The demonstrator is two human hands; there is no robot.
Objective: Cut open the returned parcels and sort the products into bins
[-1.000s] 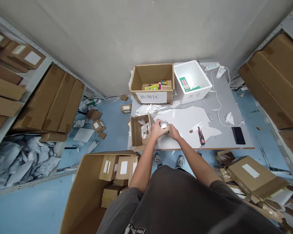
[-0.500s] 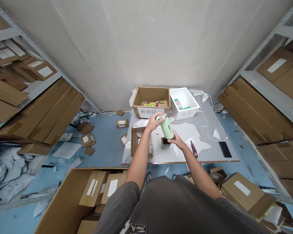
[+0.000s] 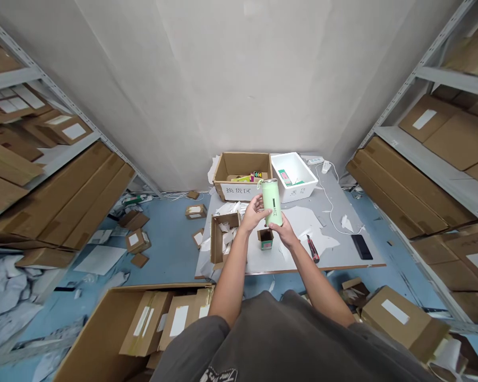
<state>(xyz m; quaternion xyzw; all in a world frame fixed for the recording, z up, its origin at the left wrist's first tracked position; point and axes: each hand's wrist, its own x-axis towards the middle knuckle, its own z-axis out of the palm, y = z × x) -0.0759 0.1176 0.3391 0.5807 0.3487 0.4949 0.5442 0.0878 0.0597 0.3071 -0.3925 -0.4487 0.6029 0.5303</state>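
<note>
Turning nearer upright than a moment ago, the green cup [image 3: 272, 199] sits pinched in the grip, left hand [image 3: 254, 214] at its side, right hand [image 3: 284, 231] near its base, wholly clear of the small open box [image 3: 266, 245] below on the tabletop [image 3: 338, 254]

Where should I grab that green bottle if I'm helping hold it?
Probably high on the green bottle, below its silvery top, from the person's right: that round side looks bare, while the left hand grips lower on its left and the right hand holds its base.
</note>
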